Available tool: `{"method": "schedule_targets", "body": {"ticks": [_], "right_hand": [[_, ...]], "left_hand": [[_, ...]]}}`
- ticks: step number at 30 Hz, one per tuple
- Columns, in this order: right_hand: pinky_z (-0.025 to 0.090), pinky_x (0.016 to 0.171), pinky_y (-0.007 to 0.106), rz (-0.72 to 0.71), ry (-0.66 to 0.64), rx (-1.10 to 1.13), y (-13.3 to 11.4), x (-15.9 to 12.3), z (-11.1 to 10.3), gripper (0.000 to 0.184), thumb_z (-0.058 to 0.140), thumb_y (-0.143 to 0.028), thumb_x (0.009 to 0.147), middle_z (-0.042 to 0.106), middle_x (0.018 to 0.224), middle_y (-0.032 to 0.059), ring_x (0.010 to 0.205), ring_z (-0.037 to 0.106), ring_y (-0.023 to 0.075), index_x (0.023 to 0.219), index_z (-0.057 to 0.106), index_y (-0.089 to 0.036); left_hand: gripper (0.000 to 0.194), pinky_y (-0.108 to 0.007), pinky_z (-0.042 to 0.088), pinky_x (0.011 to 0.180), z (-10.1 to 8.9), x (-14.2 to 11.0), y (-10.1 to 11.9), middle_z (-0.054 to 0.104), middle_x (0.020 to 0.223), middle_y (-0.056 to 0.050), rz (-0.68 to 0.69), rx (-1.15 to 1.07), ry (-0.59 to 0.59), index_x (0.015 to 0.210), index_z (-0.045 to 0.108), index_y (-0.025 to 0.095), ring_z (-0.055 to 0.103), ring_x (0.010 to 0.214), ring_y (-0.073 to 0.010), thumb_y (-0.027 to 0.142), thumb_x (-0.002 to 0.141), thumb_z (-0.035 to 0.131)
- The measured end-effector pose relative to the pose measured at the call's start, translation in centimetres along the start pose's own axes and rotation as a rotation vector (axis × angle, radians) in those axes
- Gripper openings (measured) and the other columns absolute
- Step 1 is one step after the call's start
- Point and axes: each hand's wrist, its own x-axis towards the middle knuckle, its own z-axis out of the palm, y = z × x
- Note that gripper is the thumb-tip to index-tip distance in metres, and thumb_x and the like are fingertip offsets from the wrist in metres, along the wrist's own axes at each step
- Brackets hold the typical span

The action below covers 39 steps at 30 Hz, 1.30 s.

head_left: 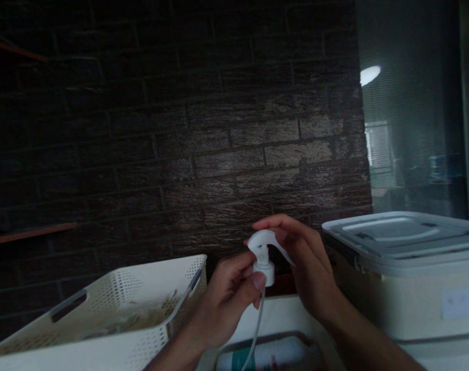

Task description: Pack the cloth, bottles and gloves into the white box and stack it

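A white spray trigger head (262, 239) is held up in front of the brick wall, with its thin dip tube (258, 319) hanging down. My left hand (224, 306) pinches its collar between thumb and fingers. My right hand (312, 265) curls around the long curved lever from the right, its index finger over the top; its thumb is mostly hidden. Below both hands a white bottle with a green label band (273, 353) lies on its side, partly cut off by the frame's lower edge. The tube's lower end crosses in front of this bottle.
On the left stands a white perforated basket (118, 350) with indistinct contents. A lidded storage box (397, 293) is close to my right forearm. The dark brick wall (203, 129) rises behind, beside a glass panel (412, 113). A shelf edge (29, 233) juts in at left.
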Motion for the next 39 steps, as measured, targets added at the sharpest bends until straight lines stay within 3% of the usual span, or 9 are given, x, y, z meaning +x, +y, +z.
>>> {"method": "schedule_targets", "body": {"ticks": [6, 15, 21, 24, 31, 34, 39], "right_hand": [[0.046, 0.054, 0.025, 0.041, 0.018, -0.021, -0.2, 0.1, 0.3, 0.02, 0.057, -0.027, 0.097, 0.076, 0.089, 0.0026, 0.07, 0.064, 0.0166, 0.109, 0.074, -0.024], [0.054, 0.082, 0.033, -0.037, -0.026, 0.009, 0.2, 0.2, 0.0, 0.028, 0.051, -0.022, 0.095, 0.078, 0.101, 0.0051, 0.1, 0.07, 0.0227, 0.105, 0.077, -0.021], [0.053, 0.088, 0.034, -0.083, 0.037, -0.19, 0.0, -0.1, 0.0, 0.029, 0.061, -0.04, 0.098, 0.075, 0.119, 0.0063, 0.113, 0.067, 0.0249, 0.115, 0.076, -0.023], [0.053, 0.085, 0.033, -0.072, 0.038, -0.163, 0.0, 0.0, 0.2, 0.028, 0.059, -0.035, 0.098, 0.076, 0.122, 0.0052, 0.114, 0.068, 0.0241, 0.115, 0.077, -0.023], [0.05, 0.098, 0.038, -0.03, 0.02, -0.034, 0.7, 0.4, 0.4, 0.035, 0.048, -0.023, 0.095, 0.077, 0.117, 0.0057, 0.115, 0.068, 0.0249, 0.11, 0.079, -0.021], [0.049, 0.102, 0.04, -0.037, 0.03, 0.033, 0.6, 0.3, 0.3, 0.036, 0.047, -0.021, 0.095, 0.077, 0.12, 0.0059, 0.117, 0.066, 0.0253, 0.109, 0.08, -0.022], [0.049, 0.1, 0.04, -0.063, 0.036, 0.148, 0.4, 0.6, 0.6, 0.037, 0.045, -0.018, 0.094, 0.079, 0.116, 0.0086, 0.111, 0.067, 0.0247, 0.107, 0.08, -0.017]], "left_hand": [[0.037, -0.024, 0.043, 0.06, 0.0, 0.0, -0.1, 0.054, 0.078, -0.002, 0.019, -0.043, 0.008, 0.094, 0.065, 0.014, 0.052, 0.068, -0.0137, 0.05, 0.099, 0.062], [0.026, -0.023, 0.046, 0.063, 0.3, 0.3, -0.4, 0.059, 0.079, 0.0, -0.042, -0.241, -0.02, 0.101, 0.064, 0.016, 0.055, 0.068, -0.0122, 0.035, 0.089, 0.079], [0.036, -0.022, 0.041, 0.062, 0.7, 0.5, -0.2, 0.061, 0.082, 0.001, -0.072, -0.05, 0.132, 0.095, 0.058, 0.02, 0.058, 0.077, -0.0153, 0.027, 0.077, 0.089], [0.041, -0.019, 0.038, 0.057, 0.9, 0.8, -0.1, 0.061, 0.078, 0.004, -0.047, -0.016, 0.198, 0.088, 0.052, 0.022, 0.054, 0.071, -0.0118, 0.024, 0.075, 0.091], [0.047, -0.02, 0.051, 0.066, 1.8, 1.4, -0.3, 0.072, 0.082, 0.006, -0.046, -0.307, 0.194, 0.093, 0.054, 0.022, 0.064, 0.069, -0.0097, 0.009, 0.069, 0.092], [0.04, -0.021, 0.053, 0.07, 1.9, 1.4, -0.3, 0.076, 0.086, 0.003, -0.044, -0.302, 0.167, 0.101, 0.063, 0.021, 0.068, 0.074, -0.0108, 0.01, 0.073, 0.091], [0.024, -0.025, 0.056, 0.085, 1.8, 1.1, -0.2, 0.08, 0.105, -0.005, -0.028, -0.302, 0.068, 0.114, 0.072, 0.02, 0.075, 0.1, -0.0184, 0.023, 0.091, 0.08]]}}
